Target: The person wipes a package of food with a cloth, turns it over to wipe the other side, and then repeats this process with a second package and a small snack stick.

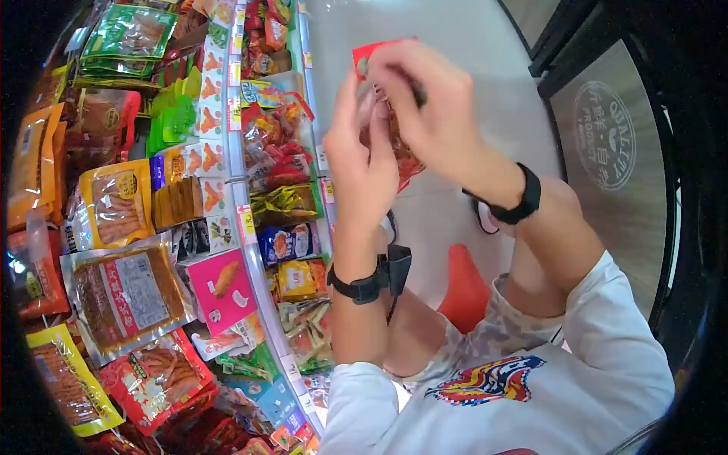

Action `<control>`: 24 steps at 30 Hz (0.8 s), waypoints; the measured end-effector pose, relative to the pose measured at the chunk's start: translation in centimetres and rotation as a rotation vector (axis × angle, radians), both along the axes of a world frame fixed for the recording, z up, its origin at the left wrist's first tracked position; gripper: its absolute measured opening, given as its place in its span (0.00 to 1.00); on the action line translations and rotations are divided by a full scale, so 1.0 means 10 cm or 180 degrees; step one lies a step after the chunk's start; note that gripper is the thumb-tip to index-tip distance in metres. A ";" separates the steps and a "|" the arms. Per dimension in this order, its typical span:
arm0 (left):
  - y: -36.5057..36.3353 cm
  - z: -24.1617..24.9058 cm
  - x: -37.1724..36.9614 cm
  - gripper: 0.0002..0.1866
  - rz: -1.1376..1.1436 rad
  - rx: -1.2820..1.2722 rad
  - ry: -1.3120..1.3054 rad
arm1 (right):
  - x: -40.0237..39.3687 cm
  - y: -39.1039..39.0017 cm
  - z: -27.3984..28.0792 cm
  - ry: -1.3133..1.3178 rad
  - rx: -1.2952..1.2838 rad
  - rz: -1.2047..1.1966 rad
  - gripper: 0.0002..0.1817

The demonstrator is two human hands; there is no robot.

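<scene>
Between my two hands, in front of my chest, is a red snack packet (408,165), partly see-through. My left hand (361,152) grips it from the left side, with the thumb pressed against its front. At the packet's top, my right hand (434,102) is bent over with its fingers closed on the upper part. Both hands cover most of the packet, so its print and the exact fingertip contact are hidden. A red corner shows beyond the right fingers. Each wrist wears a black band.
To the left, a shelf rack holds many snack bags, among them a clear vacuum pack (127,294) and a yellow-edged bag (114,203). Price rails (246,227) edge the shelves. A red stool (465,290) stands low between my legs. A framed wooden panel (618,144) is on the right.
</scene>
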State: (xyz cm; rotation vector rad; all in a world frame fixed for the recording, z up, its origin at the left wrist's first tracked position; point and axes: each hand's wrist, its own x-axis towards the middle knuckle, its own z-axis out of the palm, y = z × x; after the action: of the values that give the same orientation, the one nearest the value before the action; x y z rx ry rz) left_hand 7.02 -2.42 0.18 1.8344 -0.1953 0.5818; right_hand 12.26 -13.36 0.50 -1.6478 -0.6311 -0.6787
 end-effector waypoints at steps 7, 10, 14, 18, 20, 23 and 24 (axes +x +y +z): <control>0.08 0.00 -0.06 0.26 -0.0141 -0.0112 0.0757 | 0.08 -0.05 -0.01 0.0289 0.0148 0.0046 0.05; 0.09 0.01 -0.06 0.26 -0.0148 0.0059 0.0573 | 0.02 -0.04 -0.02 0.0183 0.0252 0.0197 0.05; 0.08 -0.04 -0.07 0.25 -0.0221 -0.0039 0.0514 | 0.02 -0.07 -0.01 0.0802 0.0353 0.0235 0.06; 0.13 -0.01 -0.07 0.25 -0.0300 -0.0070 0.0928 | 0.05 -0.01 -0.07 -0.0048 -0.0027 0.0360 0.06; 0.14 0.00 -0.05 0.24 0.0006 -0.0390 0.0668 | 0.24 -0.04 -0.17 0.1217 0.0491 -0.0002 0.06; 0.19 0.01 -0.07 0.24 -0.0097 -0.0738 0.0506 | 0.17 -0.08 -0.03 0.1283 0.0226 0.0050 0.06; 0.21 0.03 -0.06 0.25 -0.0149 -0.0874 0.0551 | 0.11 -0.05 -0.02 0.1173 0.0143 0.0241 0.07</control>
State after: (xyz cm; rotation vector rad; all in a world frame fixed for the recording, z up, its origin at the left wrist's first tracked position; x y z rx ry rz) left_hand 6.40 -0.34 0.45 1.5988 -0.0393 0.3932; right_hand 13.39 -13.87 0.32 -1.6439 -0.4056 -0.3190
